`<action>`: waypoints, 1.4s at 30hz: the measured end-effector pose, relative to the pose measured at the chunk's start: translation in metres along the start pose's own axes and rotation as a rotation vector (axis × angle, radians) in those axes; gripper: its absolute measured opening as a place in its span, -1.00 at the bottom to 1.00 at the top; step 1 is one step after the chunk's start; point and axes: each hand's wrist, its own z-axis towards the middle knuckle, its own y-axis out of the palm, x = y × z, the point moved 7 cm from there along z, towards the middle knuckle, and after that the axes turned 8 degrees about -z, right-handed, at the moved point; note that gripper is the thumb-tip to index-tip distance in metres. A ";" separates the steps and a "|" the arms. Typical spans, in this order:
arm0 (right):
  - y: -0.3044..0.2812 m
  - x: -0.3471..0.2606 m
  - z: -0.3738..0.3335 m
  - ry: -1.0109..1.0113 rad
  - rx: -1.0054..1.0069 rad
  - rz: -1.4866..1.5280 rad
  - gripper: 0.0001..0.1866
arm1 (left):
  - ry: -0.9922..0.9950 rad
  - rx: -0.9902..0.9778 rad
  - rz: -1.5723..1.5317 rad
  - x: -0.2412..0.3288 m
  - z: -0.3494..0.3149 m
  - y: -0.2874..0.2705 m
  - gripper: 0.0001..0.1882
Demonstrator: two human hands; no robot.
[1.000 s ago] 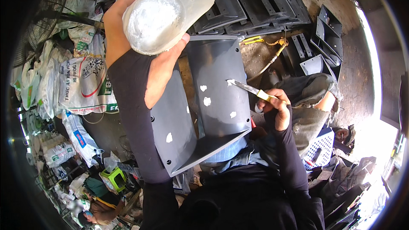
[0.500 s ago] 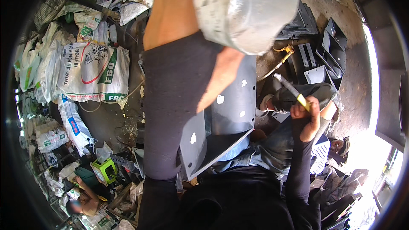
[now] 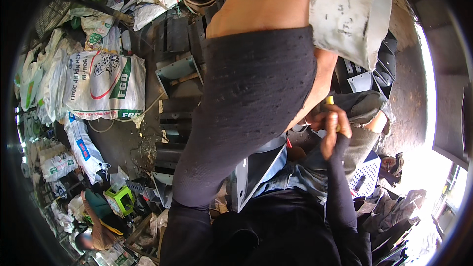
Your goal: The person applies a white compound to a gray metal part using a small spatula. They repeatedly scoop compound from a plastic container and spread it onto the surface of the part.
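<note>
My left arm, in a dark sleeve, rises large across the middle. My left hand [image 3: 268,2] is close to the camera at the top edge, its fingers cut off or hidden. It holds a whitish, cloudy plastic container [image 3: 345,15] with dark smudges. My right hand [image 3: 334,130] is closed round a slim brush-like tool; only its yellow handle end [image 3: 329,100] shows clearly. Below my left forearm, a grey bent metal bracket [image 3: 241,182] with holes stands by my lap, mostly hidden by the arm.
Dark metal parts [image 3: 175,113] lie in a row on the left, with more brackets [image 3: 362,81] at the upper right. A printed feed sack [image 3: 106,83] and green stool [image 3: 119,199] stand left. Another person [image 3: 101,229] is at lower left. A white perforated basket [image 3: 364,177] sits right.
My left arm and the container have swung to the right, uncovering metal parts on the left. My right hand has moved left and turned the tool, hiding its whitish tip.
</note>
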 end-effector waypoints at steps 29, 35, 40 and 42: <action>-0.050 -0.105 0.011 -0.069 0.026 0.412 -0.76 | -0.616 0.229 -0.882 -0.180 -0.101 -0.114 -0.59; -0.204 -0.092 0.049 -0.108 0.520 0.225 -0.73 | -0.930 0.009 -0.659 -0.166 -0.135 -0.024 -0.53; -0.298 -0.007 0.093 -0.240 0.891 -0.095 -0.67 | -0.874 0.002 -0.836 -0.100 -0.168 0.055 -0.48; -0.328 0.049 0.111 -0.089 1.109 -0.350 -0.62 | -0.769 0.098 -0.849 -0.080 -0.166 0.066 -0.23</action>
